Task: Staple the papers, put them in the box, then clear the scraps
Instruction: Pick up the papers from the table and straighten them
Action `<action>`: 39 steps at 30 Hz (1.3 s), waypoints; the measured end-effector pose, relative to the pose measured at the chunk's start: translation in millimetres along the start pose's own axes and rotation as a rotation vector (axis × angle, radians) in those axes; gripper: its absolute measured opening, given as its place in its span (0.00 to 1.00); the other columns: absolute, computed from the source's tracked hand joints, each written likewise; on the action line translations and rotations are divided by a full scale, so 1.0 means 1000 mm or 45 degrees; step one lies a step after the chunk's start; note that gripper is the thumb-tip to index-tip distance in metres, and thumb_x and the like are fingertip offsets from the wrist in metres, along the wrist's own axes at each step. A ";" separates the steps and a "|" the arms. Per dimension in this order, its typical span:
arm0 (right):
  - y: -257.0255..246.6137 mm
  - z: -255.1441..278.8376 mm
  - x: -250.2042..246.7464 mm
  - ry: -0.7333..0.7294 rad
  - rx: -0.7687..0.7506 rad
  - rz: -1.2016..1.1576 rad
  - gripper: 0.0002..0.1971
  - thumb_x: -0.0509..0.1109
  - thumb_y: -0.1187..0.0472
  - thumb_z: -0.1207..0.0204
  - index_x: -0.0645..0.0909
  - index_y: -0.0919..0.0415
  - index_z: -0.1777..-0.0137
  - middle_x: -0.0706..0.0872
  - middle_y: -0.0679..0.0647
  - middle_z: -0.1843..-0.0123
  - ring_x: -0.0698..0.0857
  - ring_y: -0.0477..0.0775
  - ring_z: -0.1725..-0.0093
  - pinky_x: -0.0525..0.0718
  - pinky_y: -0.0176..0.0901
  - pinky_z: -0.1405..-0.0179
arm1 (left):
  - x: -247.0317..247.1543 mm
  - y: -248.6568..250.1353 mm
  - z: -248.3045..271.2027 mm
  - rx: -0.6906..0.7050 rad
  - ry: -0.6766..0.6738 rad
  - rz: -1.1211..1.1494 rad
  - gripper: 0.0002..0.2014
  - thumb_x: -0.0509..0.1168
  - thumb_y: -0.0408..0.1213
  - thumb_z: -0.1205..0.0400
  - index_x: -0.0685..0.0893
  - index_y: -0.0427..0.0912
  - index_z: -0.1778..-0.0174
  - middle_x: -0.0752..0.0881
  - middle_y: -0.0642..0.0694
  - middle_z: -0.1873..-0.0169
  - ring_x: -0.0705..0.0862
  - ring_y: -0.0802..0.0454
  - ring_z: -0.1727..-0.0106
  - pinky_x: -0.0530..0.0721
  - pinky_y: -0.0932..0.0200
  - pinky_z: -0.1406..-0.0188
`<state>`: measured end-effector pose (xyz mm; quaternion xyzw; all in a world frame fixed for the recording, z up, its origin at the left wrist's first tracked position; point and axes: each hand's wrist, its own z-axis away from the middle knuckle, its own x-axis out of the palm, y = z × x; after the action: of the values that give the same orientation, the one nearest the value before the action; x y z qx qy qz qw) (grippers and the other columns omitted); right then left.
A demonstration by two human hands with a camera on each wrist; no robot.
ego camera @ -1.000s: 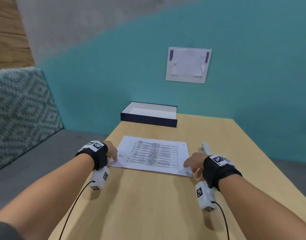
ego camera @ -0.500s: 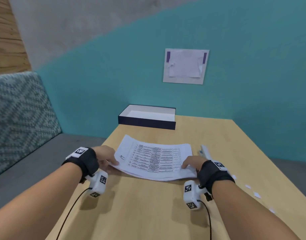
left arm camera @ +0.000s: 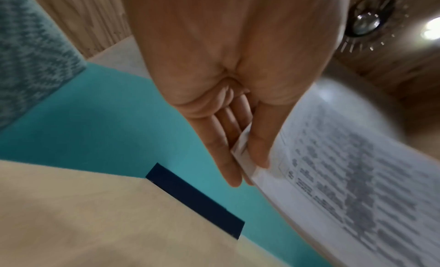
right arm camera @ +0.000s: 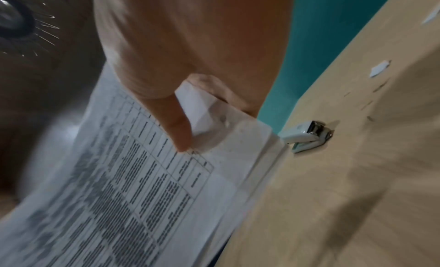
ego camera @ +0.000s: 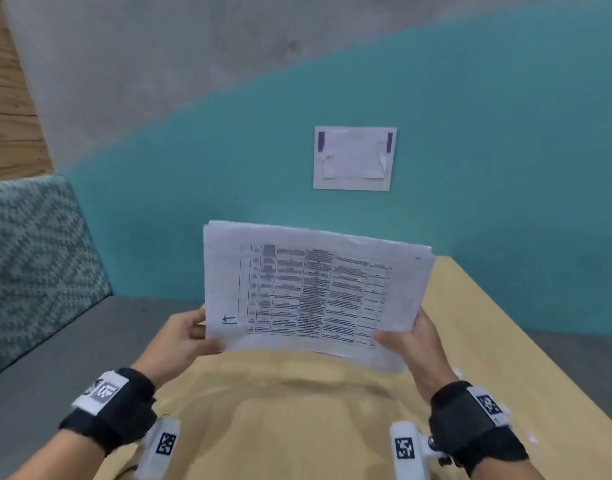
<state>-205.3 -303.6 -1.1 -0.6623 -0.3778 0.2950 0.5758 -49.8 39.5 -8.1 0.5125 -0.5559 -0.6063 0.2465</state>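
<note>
Papers held up off the table, not yet stapled.

Both hands pinch the papers (ego camera: 315, 289): left hand (ego camera: 190, 332) on the near-left corner, right hand (ego camera: 413, 339) on the near-right, thumbs on top, fingers behind. The stack is lifted and tilted up, its long axis running left to right. The stapler (right arm camera: 307, 137) lies on the table (ego camera: 471, 341) just right of the stack's right edge, so the right hand is nearer to it. The box (left arm camera: 195, 199) sits far left; scraps (right arm camera: 379, 68) lie on the right.
</note>
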 end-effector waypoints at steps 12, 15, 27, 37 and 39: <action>0.012 0.008 0.010 0.065 0.145 -0.025 0.15 0.75 0.76 0.27 0.88 0.62 0.43 0.95 0.56 0.48 0.93 0.61 0.48 0.90 0.54 0.48 | 0.001 -0.019 -0.014 -0.219 -0.215 -0.383 0.04 0.73 0.14 0.27 0.90 0.23 0.59 0.91 0.48 0.71 0.85 0.54 0.71 0.85 0.59 0.64; 0.005 0.007 0.012 0.049 0.114 -0.070 0.12 0.75 0.72 0.25 0.88 0.61 0.43 0.95 0.55 0.49 0.93 0.61 0.49 0.88 0.52 0.52 | 0.002 -0.020 -0.014 -0.246 -0.227 -0.439 0.09 0.73 0.14 0.27 0.90 0.31 0.66 0.90 0.51 0.73 0.84 0.55 0.73 0.85 0.61 0.67; -0.025 0.013 -0.002 -0.297 0.155 -0.357 0.23 0.74 0.75 0.29 0.85 0.61 0.33 0.91 0.59 0.37 0.88 0.64 0.35 0.80 0.65 0.29 | -0.039 0.078 -0.026 0.068 0.372 0.883 0.05 0.70 0.30 0.15 0.87 0.37 0.45 0.91 0.37 0.46 0.94 0.54 0.59 0.94 0.61 0.58; -0.027 0.022 -0.011 -0.775 0.350 -0.505 0.34 0.85 0.53 0.39 0.86 0.61 0.30 0.87 0.60 0.30 0.88 0.61 0.34 0.85 0.55 0.39 | -0.037 0.197 -0.020 0.380 0.160 0.738 0.05 0.67 0.29 0.14 0.87 0.41 0.50 0.93 0.50 0.66 0.90 0.58 0.72 0.87 0.66 0.74; -0.040 0.017 -0.002 -0.758 0.216 -0.247 0.29 0.78 0.50 0.30 0.84 0.59 0.29 0.86 0.60 0.30 0.86 0.65 0.34 0.81 0.57 0.36 | -0.032 0.211 -0.016 0.439 0.110 0.655 0.03 0.72 0.30 0.19 0.88 0.42 0.53 0.92 0.51 0.67 0.90 0.59 0.72 0.86 0.67 0.72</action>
<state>-226.8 -294.4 35.8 -0.4574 -0.5652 0.4500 0.5185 -80.9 5.4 200.5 0.4146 -0.7510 -0.3985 0.3246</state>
